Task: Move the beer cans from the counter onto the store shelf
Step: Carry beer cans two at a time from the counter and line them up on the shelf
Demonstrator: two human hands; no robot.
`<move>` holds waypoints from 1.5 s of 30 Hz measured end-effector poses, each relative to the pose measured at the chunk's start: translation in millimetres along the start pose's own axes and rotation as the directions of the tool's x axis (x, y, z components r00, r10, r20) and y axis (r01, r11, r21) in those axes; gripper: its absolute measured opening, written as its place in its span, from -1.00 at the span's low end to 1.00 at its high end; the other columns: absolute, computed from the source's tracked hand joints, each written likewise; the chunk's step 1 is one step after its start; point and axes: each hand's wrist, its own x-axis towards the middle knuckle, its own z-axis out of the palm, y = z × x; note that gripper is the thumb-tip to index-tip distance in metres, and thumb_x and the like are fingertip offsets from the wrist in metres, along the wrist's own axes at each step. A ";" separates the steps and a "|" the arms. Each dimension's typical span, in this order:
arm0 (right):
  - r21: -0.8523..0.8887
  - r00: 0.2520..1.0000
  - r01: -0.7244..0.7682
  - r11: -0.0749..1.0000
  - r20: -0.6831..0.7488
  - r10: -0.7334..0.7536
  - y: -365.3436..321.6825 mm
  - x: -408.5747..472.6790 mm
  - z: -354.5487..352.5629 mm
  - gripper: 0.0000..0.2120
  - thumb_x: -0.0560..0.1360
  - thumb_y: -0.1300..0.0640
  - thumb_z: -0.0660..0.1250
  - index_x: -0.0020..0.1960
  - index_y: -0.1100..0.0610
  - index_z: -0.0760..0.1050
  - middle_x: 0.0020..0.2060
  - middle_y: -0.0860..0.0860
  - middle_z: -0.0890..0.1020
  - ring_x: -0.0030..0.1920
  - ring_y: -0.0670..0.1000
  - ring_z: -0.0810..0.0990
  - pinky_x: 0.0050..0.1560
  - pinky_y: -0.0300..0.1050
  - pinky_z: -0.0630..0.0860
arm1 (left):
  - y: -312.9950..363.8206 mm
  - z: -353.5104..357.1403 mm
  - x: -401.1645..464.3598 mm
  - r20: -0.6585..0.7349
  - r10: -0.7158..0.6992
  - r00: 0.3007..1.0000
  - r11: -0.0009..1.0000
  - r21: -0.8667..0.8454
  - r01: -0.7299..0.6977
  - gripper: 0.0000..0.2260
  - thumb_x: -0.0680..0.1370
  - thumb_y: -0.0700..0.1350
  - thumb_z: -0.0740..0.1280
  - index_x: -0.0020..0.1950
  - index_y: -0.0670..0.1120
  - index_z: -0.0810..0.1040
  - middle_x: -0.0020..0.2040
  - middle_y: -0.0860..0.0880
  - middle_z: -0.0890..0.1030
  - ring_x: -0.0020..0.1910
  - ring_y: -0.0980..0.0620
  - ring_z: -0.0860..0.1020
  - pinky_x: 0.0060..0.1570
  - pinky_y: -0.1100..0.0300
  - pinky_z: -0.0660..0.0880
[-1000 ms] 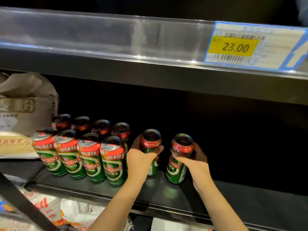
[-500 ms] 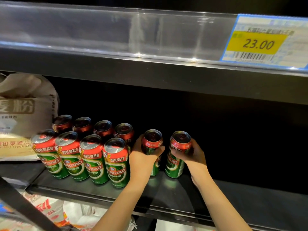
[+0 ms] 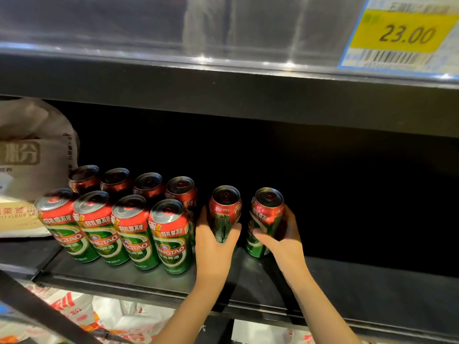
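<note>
Both hands (image 3: 248, 239) grip cans (image 3: 244, 219); shelf (image 3: 372, 289) rightward bare.

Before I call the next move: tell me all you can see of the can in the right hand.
The can in the right hand is a tall metal beer can, red at the top and green below, with white lettering and a dark, unopened lid. It stands about upright, leaning slightly, with its base at the black shelf; whether it has fully settled is unclear. The right hand wraps it, fingers behind. It stands apart from the can in the left hand.
</note>
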 end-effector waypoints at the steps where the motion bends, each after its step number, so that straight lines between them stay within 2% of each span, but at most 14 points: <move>1: -0.027 1.000 -0.009 1.000 -0.005 0.009 6.1 -6.1 0.8 -0.22 0.27 0.22 0.56 0.36 -0.07 0.25 0.18 -0.18 0.51 0.14 -0.30 0.51 0.02 -0.47 0.47 | -9.3 1.8 -5.5 -0.008 -0.033 0.999 0.999 0.038 0.033 -0.56 0.42 0.00 0.45 0.18 -0.07 0.35 0.00 0.05 0.45 0.07 0.05 0.48 0.07 0.23 0.42; 4: -0.105 0.999 -0.041 0.994 -0.037 0.037 20.4 -15.6 7.6 -0.25 0.24 0.11 0.61 0.31 -0.04 0.30 0.13 -0.13 0.55 0.10 -0.27 0.55 0.04 -0.40 0.51 | -31.4 8.4 -9.8 -0.001 -0.100 0.995 0.980 0.175 0.099 -0.44 0.39 0.01 0.48 0.19 -0.26 0.32 0.07 -0.11 0.38 0.12 -0.10 0.40 0.15 0.00 0.40; 7: -0.185 0.994 -0.077 0.980 -0.095 0.060 27.8 -15.0 17.1 -0.09 0.10 -0.28 0.57 0.30 0.05 0.30 0.12 0.02 0.56 0.12 -0.04 0.57 0.10 -0.05 0.58 | -34.2 13.2 -2.4 -0.010 -0.138 0.990 0.965 0.222 0.137 -0.43 0.33 0.04 0.53 0.10 -0.21 0.32 0.01 -0.08 0.37 0.07 -0.06 0.41 0.08 0.01 0.44; 8: -0.198 0.992 -0.077 0.977 -0.111 0.056 30.1 -14.1 19.0 -0.08 0.09 -0.32 0.55 0.29 0.07 0.30 0.10 0.03 0.56 0.11 -0.01 0.57 0.08 -0.01 0.58 | -34.9 14.5 -0.5 -0.016 -0.142 0.990 0.965 0.221 0.142 -0.44 0.32 0.06 0.54 0.07 -0.19 0.32 0.00 -0.07 0.38 0.05 -0.05 0.42 0.04 0.02 0.46; 13: -0.226 0.985 -0.083 0.971 -0.165 0.046 39.1 -11.1 19.9 -0.29 0.20 -0.01 0.62 0.23 0.11 0.37 0.02 0.02 0.59 0.04 -0.03 0.60 -0.03 -0.23 0.53 | -41.2 16.4 -0.7 -0.050 -0.182 0.982 0.976 0.116 0.186 -0.47 0.28 0.02 0.56 0.01 -0.11 0.30 -0.07 -0.05 0.50 -0.07 -0.01 0.51 -0.15 0.17 0.41; 17: -0.243 0.985 -0.059 0.968 -0.171 0.017 40.8 -10.5 19.4 -0.32 0.23 0.03 0.61 0.23 0.11 0.38 0.04 0.03 0.59 0.04 -0.01 0.58 0.02 -0.15 0.53 | -44.3 13.2 -1.1 -0.031 -0.126 0.992 0.989 0.074 0.128 -0.51 0.31 -0.02 0.56 -0.01 -0.11 0.31 -0.15 0.03 0.53 -0.18 0.15 0.52 -0.28 0.38 0.37; 21: -0.236 0.987 -0.047 0.971 -0.162 0.008 39.7 -10.1 18.6 -0.38 0.25 0.04 0.60 0.21 0.04 0.39 0.04 0.00 0.60 0.04 -0.03 0.59 0.05 -0.15 0.52 | -53.8 11.1 -4.1 -0.067 0.033 0.997 0.994 0.106 -0.026 -0.57 0.31 0.06 0.52 -0.04 -0.14 0.42 -0.12 0.01 0.43 -0.11 0.04 0.43 -0.07 0.22 0.38; 25: -0.235 0.987 -0.075 0.969 -0.158 0.038 41.7 -9.8 16.8 -0.42 0.26 0.06 0.59 0.19 0.10 0.43 -0.03 -0.05 0.62 -0.01 -0.07 0.61 -0.10 -0.38 0.46 | -54.4 10.6 -4.1 -0.081 0.120 0.989 0.985 0.137 -0.108 -0.66 0.33 -0.03 0.53 -0.15 -0.12 0.41 -0.16 0.02 0.36 -0.15 0.03 0.40 -0.08 0.20 0.37; 30: -0.229 0.986 -0.099 0.968 -0.155 0.064 42.2 -11.6 15.9 -0.41 0.28 0.08 0.58 0.22 0.15 0.41 -0.04 -0.01 0.62 -0.04 -0.07 0.61 -0.14 -0.35 0.48 | -60.7 10.2 -4.7 -0.042 -0.001 0.999 1.000 0.020 0.002 -0.55 0.35 -0.05 0.53 0.09 -0.06 0.36 -0.03 0.06 0.49 0.01 0.08 0.51 0.04 0.11 0.50; 34: -0.227 0.990 -0.090 0.970 -0.129 0.062 41.7 -13.0 15.2 -0.47 0.31 0.12 0.57 0.18 0.14 0.41 -0.12 -0.10 0.59 -0.10 -0.18 0.58 -0.20 -0.42 0.44 | -62.4 11.4 -5.4 -0.017 -0.018 1.000 1.000 0.017 0.019 -0.48 0.38 -0.06 0.50 0.23 -0.08 0.33 0.08 -0.01 0.53 0.09 0.02 0.54 0.10 0.00 0.53; 36: -0.215 0.990 -0.096 0.972 -0.121 0.071 41.4 -13.7 15.3 -0.49 0.31 0.12 0.56 0.17 0.16 0.43 -0.14 -0.12 0.58 -0.07 -0.13 0.60 -0.21 -0.42 0.45 | -60.0 12.3 -5.9 -0.020 -0.007 1.000 0.999 0.035 0.008 -0.45 0.38 -0.08 0.49 0.27 -0.12 0.32 0.09 -0.04 0.51 0.10 0.00 0.53 0.10 -0.02 0.52; 41: -0.183 0.988 -0.055 0.982 -0.153 0.027 38.1 -14.4 17.1 -0.38 0.24 0.09 0.60 0.20 0.04 0.38 -0.02 -0.15 0.56 0.00 -0.18 0.57 -0.04 -0.35 0.48 | -53.9 13.6 -4.9 -0.065 0.067 0.996 0.985 0.162 -0.055 -0.40 0.32 -0.02 0.53 0.18 -0.27 0.35 0.03 -0.05 0.37 0.07 -0.01 0.40 0.11 0.10 0.43; 43: -0.187 0.986 -0.049 0.981 -0.163 0.018 36.5 -14.7 17.5 -0.39 0.24 0.08 0.60 0.16 -0.04 0.35 -0.06 -0.24 0.53 -0.06 -0.23 0.56 -0.10 -0.40 0.46 | -55.4 13.7 -4.2 -0.073 0.075 0.994 0.985 0.161 -0.062 -0.39 0.31 0.03 0.53 0.14 -0.27 0.35 0.02 -0.02 0.33 0.07 -0.03 0.42 0.10 0.07 0.48; 45: -0.198 0.985 -0.055 0.979 -0.170 0.021 36.8 -15.1 18.3 -0.38 0.25 0.06 0.59 0.20 -0.03 0.35 -0.03 -0.18 0.53 -0.04 -0.20 0.54 -0.05 -0.39 0.43 | -57.3 13.4 -4.6 -0.085 0.046 0.995 0.991 0.125 -0.035 -0.43 0.32 0.01 0.53 0.15 -0.22 0.35 0.03 -0.01 0.37 0.07 -0.03 0.47 0.09 0.02 0.52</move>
